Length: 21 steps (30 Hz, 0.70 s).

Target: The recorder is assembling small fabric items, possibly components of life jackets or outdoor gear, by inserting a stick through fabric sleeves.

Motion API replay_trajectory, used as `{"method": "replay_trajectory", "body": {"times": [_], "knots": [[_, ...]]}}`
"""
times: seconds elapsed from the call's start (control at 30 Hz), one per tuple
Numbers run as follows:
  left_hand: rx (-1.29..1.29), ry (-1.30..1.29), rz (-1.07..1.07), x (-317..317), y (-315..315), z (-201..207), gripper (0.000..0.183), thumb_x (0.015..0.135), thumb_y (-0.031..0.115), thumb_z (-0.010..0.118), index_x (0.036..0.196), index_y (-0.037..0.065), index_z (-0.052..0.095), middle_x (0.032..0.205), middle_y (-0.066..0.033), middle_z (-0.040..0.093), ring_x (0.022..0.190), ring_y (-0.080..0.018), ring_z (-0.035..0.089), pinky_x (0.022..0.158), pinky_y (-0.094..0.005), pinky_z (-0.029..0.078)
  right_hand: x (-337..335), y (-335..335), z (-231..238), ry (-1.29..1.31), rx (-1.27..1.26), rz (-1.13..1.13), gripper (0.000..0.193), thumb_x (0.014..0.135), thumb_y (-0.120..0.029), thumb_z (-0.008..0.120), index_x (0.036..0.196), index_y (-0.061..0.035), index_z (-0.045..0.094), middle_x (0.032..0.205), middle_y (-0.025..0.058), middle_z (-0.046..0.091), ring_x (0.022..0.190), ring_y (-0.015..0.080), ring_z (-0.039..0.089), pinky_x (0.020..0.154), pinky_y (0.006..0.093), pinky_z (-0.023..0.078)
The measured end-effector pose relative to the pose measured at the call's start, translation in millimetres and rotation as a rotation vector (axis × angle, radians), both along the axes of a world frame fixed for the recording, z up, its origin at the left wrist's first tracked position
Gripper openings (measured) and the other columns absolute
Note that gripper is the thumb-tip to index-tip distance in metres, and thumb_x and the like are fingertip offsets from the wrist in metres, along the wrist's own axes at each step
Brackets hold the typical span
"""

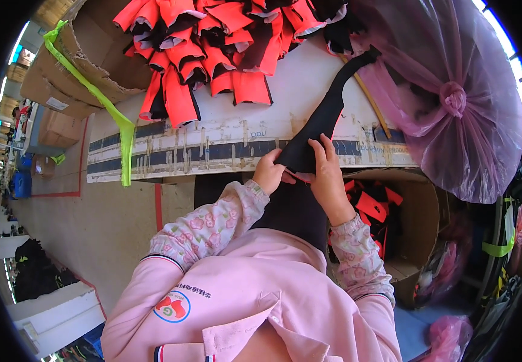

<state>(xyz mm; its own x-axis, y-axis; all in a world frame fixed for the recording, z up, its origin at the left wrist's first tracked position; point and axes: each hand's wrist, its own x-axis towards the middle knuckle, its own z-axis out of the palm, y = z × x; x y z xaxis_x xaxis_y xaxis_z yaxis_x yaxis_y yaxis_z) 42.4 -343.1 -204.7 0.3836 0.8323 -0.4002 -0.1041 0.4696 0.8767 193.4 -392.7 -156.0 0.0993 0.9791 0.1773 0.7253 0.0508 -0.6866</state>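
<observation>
Head view: a long black strip (324,117) is pinched at its near end by both hands, the left hand (269,172) curled with fingers pressed together on the strip's left edge, the right hand (326,175) laid flat over it, fingers close together and pointing away. From the fingertips the strip runs up and away to the right across the table (291,84), its far end reaching the pink bag (454,96). Beyond the fingers, a heap of red-and-black pieces (213,48) is spread over the far part of the table, well apart from the hands. Left of that heap a torn carton (86,66) is seen, with a green strap (101,102) trailing from it over the table's edge. Just right of the right wrist, below the table, an open box (418,223) with more red pieces (372,205) is found. The table's front edge is marked by dark, worn tape. A grey floor (92,229) with red lines is seen to the left, and stacked cartons far off along it.
</observation>
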Motion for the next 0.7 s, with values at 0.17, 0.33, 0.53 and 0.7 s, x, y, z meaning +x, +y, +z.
{"method": "replay_trajectory", "body": {"times": [0.17,0.33,0.53,0.7], "knots": [[-0.041,0.078,0.009,4,-10,1,0.025,0.084,0.001,0.046,0.109,-0.001,0.049,0.087,-0.0142,0.062,0.063,-0.0234,0.065,0.057,-0.0306,0.056,0,1,-1,-0.011,-0.015,0.022,0.071,0.057,0.015,0.064,0.121,-0.0047,0.044,0.134,0.0185,0.035,0.119,0.0384,0.04,0.097,0.0382,0.039],[-0.16,0.088,-0.03,4,-25,4,0.026,0.087,0.011,0.051,0.109,-0.001,0.05,0.092,-0.0158,0.063,0.066,-0.0236,0.066,0.058,-0.0311,0.056,2,-1,-5,0.11,-0.012,0.024,0.07,0.056,0.017,0.062,0.12,-0.0045,0.045,0.134,0.0181,0.035,0.119,0.0391,0.04,0.097,0.0381,0.039],[-0.564,-0.19,-0.068,3,-28,-5,0.034,0.092,0.03,0.041,0.112,0.004,0.051,0.099,-0.0157,0.063,0.078,-0.0265,0.066,0.07,-0.0401,0.055,3,-2,-5,0.126,0.005,0.032,0.071,0.055,0.019,0.06,0.121,-0.0055,0.045,0.135,0.0174,0.034,0.121,0.0385,0.038,0.098,0.0372,0.039],[-0.518,-0.223,-0.053,15,-23,-12,0.038,0.091,0.035,0.044,0.114,0.007,0.052,0.097,-0.0136,0.063,0.085,-0.0274,0.064,0.077,-0.0425,0.053,5,-4,-4,0.12,-0.041,0.067,0.074,0.055,0.022,0.055,0.123,-0.0073,0.044,0.137,0.0152,0.032,0.124,0.0367,0.037,0.1,0.0364,0.037]]}}
